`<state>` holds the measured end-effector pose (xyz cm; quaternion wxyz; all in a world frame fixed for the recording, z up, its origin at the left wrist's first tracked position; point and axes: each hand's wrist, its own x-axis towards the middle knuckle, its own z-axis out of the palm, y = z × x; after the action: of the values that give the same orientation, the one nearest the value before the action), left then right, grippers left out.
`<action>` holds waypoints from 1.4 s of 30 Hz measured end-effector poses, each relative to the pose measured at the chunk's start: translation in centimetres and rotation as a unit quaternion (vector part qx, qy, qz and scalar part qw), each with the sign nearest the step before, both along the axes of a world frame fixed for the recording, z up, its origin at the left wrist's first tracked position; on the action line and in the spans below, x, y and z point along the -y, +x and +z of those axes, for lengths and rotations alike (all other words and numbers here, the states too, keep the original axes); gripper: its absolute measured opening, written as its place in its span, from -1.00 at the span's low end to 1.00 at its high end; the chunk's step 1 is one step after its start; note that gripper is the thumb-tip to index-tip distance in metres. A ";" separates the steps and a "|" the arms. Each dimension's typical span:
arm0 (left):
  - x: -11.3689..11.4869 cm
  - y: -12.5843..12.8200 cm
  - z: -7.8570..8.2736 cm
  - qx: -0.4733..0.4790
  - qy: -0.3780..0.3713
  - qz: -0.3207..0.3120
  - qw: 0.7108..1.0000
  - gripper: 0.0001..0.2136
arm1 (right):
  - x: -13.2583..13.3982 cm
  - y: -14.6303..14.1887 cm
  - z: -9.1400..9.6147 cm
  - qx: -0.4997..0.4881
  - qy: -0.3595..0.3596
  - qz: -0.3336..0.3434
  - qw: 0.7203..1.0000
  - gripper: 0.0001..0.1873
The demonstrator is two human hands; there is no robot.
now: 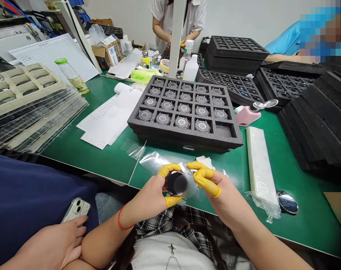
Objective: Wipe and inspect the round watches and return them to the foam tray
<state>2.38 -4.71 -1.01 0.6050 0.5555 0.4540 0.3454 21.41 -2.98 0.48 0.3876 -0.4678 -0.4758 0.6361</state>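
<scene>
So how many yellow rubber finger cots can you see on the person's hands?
4 yellow finger cots: on the left hand, the index finger and thumb; on the right hand, the upper finger and the one below. More could be hidden.

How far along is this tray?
Done: nineteen round parts sit in the black foam tray. In hand: the left hand grips a dark round part, the right hand beside it at clear film. Left: one unfilled corner pocket.
</scene>
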 end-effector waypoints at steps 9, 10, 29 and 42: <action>0.1 0.0 0.2 -0.031 0.039 -0.014 0.999 -0.54 | 0.0 -0.7 -0.2 -0.040 -0.046 0.031 0.998 -0.75; 0.1 0.0 0.2 -0.033 0.042 -0.013 0.999 -0.54 | 0.0 -0.7 -0.2 -0.036 -0.042 0.031 0.998 -0.74; 0.3 -0.1 0.5 -0.051 0.074 -0.012 0.996 -0.55 | 0.0 -1.2 -0.1 -0.030 -0.011 0.022 0.999 -0.74; 0.4 -0.2 0.4 -0.040 0.045 -0.004 0.998 -0.53 | -0.2 -1.5 0.0 -0.016 -0.004 0.021 1.000 -0.70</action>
<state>2.21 -5.10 -0.59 0.5624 0.5973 0.4596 0.3401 19.92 -2.73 0.52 0.3799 -0.4490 -0.4771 0.6530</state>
